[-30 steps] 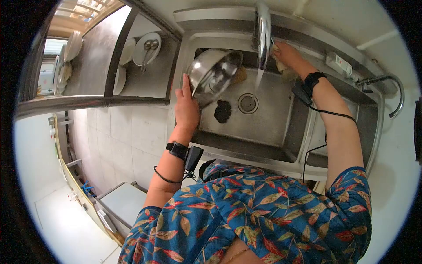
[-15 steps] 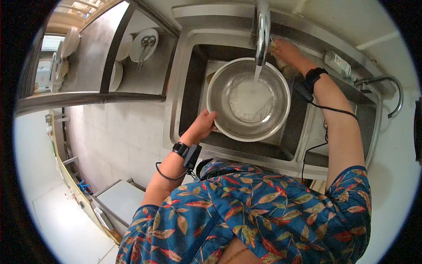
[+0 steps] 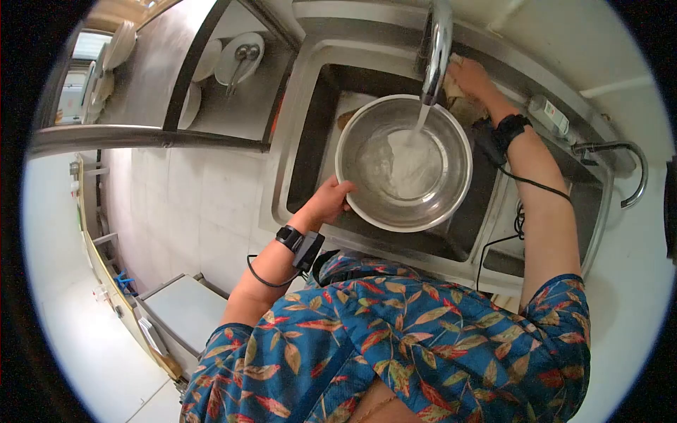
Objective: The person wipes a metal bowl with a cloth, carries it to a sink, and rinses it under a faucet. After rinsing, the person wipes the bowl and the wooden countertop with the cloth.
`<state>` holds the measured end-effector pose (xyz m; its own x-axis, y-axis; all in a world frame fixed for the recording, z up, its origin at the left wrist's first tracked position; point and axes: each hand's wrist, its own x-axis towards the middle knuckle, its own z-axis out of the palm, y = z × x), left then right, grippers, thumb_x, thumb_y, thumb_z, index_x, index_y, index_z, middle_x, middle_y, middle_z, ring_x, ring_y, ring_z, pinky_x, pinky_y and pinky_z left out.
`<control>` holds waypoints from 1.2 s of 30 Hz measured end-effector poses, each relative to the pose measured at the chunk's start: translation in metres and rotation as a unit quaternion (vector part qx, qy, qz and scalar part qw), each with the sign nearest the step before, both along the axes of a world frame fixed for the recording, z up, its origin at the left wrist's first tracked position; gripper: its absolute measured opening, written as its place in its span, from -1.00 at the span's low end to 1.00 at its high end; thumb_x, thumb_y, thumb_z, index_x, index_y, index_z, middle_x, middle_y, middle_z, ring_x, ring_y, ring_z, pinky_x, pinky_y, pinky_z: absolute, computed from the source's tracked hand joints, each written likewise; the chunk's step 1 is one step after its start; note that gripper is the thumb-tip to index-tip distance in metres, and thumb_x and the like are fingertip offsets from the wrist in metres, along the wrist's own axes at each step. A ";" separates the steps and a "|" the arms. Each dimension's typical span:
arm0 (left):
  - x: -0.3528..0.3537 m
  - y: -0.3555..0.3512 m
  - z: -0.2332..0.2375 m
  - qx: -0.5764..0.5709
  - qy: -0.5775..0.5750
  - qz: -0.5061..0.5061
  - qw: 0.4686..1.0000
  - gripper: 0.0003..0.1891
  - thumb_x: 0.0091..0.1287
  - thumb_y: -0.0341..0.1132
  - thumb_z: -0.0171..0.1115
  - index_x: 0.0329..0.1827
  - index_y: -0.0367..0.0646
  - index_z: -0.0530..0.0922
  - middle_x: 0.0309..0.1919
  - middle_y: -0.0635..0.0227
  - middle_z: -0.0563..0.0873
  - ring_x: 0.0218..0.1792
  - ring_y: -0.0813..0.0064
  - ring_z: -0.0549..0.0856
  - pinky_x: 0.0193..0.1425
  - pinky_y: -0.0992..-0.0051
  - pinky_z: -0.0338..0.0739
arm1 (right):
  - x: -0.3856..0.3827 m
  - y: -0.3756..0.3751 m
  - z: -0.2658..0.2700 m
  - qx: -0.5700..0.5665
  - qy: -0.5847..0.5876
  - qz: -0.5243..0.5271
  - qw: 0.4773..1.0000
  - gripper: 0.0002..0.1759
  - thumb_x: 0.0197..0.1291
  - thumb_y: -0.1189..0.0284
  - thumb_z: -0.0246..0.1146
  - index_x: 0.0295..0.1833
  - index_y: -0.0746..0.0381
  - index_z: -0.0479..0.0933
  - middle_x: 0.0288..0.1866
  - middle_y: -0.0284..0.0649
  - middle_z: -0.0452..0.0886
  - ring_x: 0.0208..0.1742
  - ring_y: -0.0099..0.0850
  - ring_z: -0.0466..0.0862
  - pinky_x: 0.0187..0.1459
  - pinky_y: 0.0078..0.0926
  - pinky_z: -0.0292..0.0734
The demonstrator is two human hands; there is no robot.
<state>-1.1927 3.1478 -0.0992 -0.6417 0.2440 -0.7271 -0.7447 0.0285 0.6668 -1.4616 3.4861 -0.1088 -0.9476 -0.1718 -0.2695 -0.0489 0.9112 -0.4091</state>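
Observation:
A wide stainless steel bowl (image 3: 444, 198) sits in the left sink basin, with water running into it from the chrome faucet (image 3: 438, 53). Shallow, cloudy-looking water (image 3: 405, 166) swirls over its bottom. My left hand (image 3: 329, 201) grips the bowl's lower left rim, thumb on top and fingers underneath. Behind the faucet, at the back right of the basin, my right hand (image 3: 477, 83) is closed on a crumpled beige cloth (image 3: 465, 110). Part of the cloth hangs below the fingers; the fingertips are partly hidden.
A steel double sink (image 3: 295, 134) surrounds the bowl. On the back ledge lies a white bottle (image 3: 548, 115), near a second curved tap (image 3: 638, 158). Black cables trail from both wrists. At left, a shelf (image 3: 151, 137) holds plates and a white dish (image 3: 229, 70) with ladles.
My right hand now has the beige cloth gathered in its fingers, lifted slightly into view. The water in the bowl has shifted. The whole view has turned a little.

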 end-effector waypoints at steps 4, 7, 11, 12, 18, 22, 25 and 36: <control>0.007 0.003 -0.006 -0.003 0.017 0.032 0.999 -0.73 0.39 -0.33 0.02 0.10 -0.20 0.43 -0.28 0.39 0.61 -0.50 0.65 0.50 -0.51 0.61 0.40 | -0.001 -0.008 0.033 0.171 0.129 0.194 0.957 -0.68 0.27 0.27 0.07 -0.09 0.27 0.58 -0.09 0.18 0.62 -0.09 0.01 0.65 -0.05 -0.08 0.57; 0.012 0.006 -0.005 -0.002 0.013 0.038 0.999 -0.71 0.38 -0.32 0.03 0.12 -0.20 0.41 -0.26 0.39 0.61 -0.48 0.64 0.50 -0.45 0.61 0.44 | -0.041 0.001 0.004 0.148 0.156 0.213 0.953 -0.71 0.23 0.32 0.09 -0.11 0.27 0.58 -0.16 0.15 0.64 -0.11 -0.03 0.67 -0.08 -0.07 0.59; 0.018 0.002 -0.013 0.007 -0.006 0.017 1.000 -0.66 0.38 -0.30 0.04 0.19 -0.18 0.38 -0.22 0.40 0.62 -0.45 0.64 0.52 -0.38 0.61 0.49 | -0.051 -0.003 0.003 0.146 0.112 0.199 0.962 -0.68 0.26 0.27 0.07 -0.09 0.27 0.58 -0.23 0.14 0.65 -0.09 -0.04 0.67 -0.09 -0.08 0.58; 0.019 0.003 -0.013 -0.004 0.003 0.022 1.000 -0.66 0.39 -0.30 0.03 0.20 -0.15 0.38 -0.22 0.42 0.62 -0.45 0.66 0.52 -0.42 0.63 0.46 | -0.046 -0.005 0.013 0.219 0.127 0.240 0.937 -0.66 0.28 0.25 0.06 -0.07 0.27 0.58 -0.24 0.14 0.65 -0.08 -0.04 0.67 -0.09 -0.10 0.58; 0.031 0.001 -0.006 -0.001 0.008 0.064 0.998 -0.67 0.39 -0.32 0.03 0.21 -0.09 0.41 -0.24 0.46 0.61 -0.43 0.68 0.53 -0.51 0.66 0.40 | 0.014 0.033 0.011 -0.079 0.113 -0.085 0.987 -0.32 0.20 -0.11 0.13 0.07 0.31 0.57 0.07 0.17 0.59 0.05 0.11 0.60 0.16 -0.11 0.43; 0.033 -0.014 -0.014 0.013 0.008 0.029 0.999 -0.77 0.37 -0.37 0.07 0.06 -0.16 0.43 -0.33 0.39 0.56 -0.50 0.65 0.48 -0.54 0.66 0.37 | 0.104 0.043 0.065 -0.235 0.067 -0.193 0.950 -0.19 0.21 -0.13 0.15 0.14 0.49 0.47 0.08 0.20 0.59 0.12 0.02 0.58 0.17 -0.22 0.42; 0.038 -0.010 -0.018 0.169 -0.136 0.156 0.964 -0.90 0.36 -0.40 0.08 -0.20 -0.22 0.38 -0.42 0.34 0.47 -0.60 0.61 0.38 -0.62 0.65 0.31 | 0.164 0.046 0.080 -0.325 0.095 -0.278 0.899 -0.25 0.22 -0.03 0.24 0.22 0.43 0.42 0.12 -0.02 0.59 0.07 -0.19 0.61 0.08 -0.33 0.48; 0.053 0.030 -0.004 0.406 -0.364 0.008 0.838 -0.79 0.36 -0.28 0.09 -0.46 -0.05 0.36 -0.64 0.53 0.40 -0.75 0.74 0.30 -0.77 0.75 0.15 | 0.339 -0.053 0.223 -0.518 0.265 -0.381 0.718 -0.33 0.42 0.13 0.03 0.41 0.42 0.20 0.36 -0.07 0.36 0.32 -0.32 0.44 0.31 -0.41 0.34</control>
